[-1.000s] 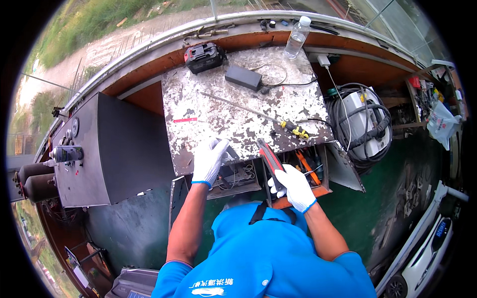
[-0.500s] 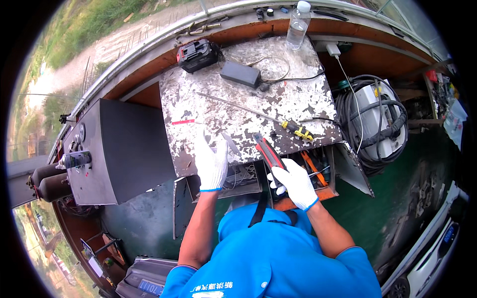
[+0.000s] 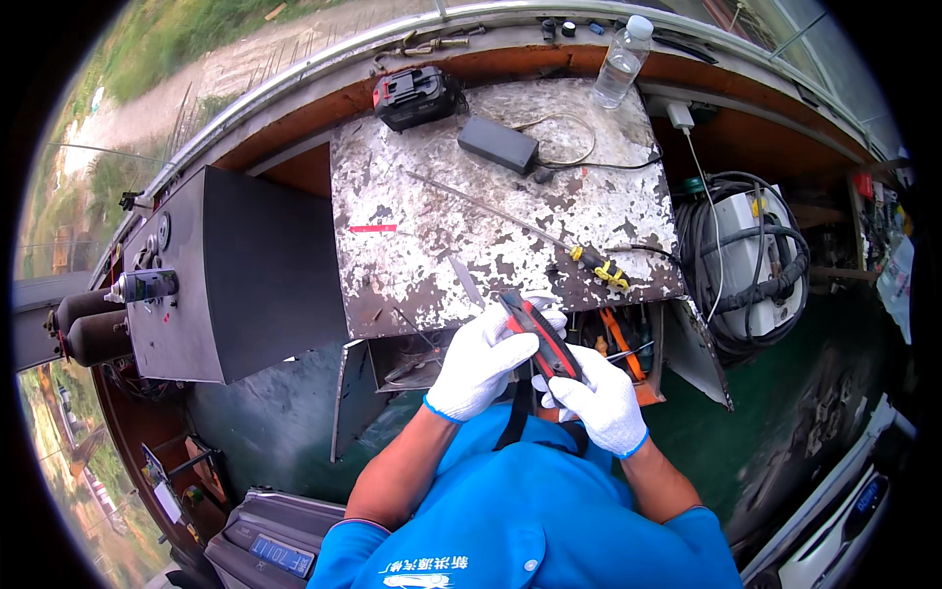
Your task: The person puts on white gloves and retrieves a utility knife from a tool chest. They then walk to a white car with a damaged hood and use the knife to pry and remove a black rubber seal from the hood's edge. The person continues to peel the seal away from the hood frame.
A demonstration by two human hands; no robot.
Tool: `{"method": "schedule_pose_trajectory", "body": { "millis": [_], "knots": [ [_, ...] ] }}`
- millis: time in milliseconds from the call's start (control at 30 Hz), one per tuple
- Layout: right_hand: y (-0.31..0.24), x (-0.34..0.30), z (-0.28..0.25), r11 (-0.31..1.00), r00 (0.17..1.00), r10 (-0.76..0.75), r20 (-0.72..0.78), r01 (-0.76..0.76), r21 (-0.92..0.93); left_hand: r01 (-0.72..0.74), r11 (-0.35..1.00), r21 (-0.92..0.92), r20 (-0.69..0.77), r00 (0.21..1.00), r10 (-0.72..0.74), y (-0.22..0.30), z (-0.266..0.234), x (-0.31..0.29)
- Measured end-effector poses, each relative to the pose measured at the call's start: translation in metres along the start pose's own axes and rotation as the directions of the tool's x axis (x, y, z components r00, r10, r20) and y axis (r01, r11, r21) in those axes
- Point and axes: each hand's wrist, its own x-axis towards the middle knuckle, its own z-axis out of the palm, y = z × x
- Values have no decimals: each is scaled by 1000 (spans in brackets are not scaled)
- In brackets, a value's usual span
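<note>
Two gloved hands (image 3: 481, 365) (image 3: 599, 404) around a red-black cutter (image 3: 543, 337); paint-flaked table (image 3: 417, 260), green floor (image 3: 692, 402) below.

A: What occupies the centre?
B: A red-and-black utility knife (image 3: 542, 337), held by the white-gloved left hand (image 3: 479, 363) above and right hand (image 3: 601, 401) below.
A: And beyond?
B: On the flaking bench top (image 3: 392, 280): a screwdriver (image 3: 595, 265), a black adapter (image 3: 497, 145), a battery pack (image 3: 416, 97) and a clear bottle (image 3: 620, 69).

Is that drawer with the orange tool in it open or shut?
Open: the drawer sticks out from under the table, showing the orange tool inside.
</note>
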Motion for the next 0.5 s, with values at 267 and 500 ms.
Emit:
{"method": "schedule_pose_trajectory", "body": {
  "millis": [267, 500],
  "knots": [
    [12, -3, 13, 982, 966, -133, -220, 99, -159, -17, 998, -68, -4, 1000, 17, -13, 7, -16],
    [13, -3, 10, 976, 977, -79, -196, 35, -216, -2, 996, -91, 30, 1000, 4, -13, 8, -17]
  ]
}}
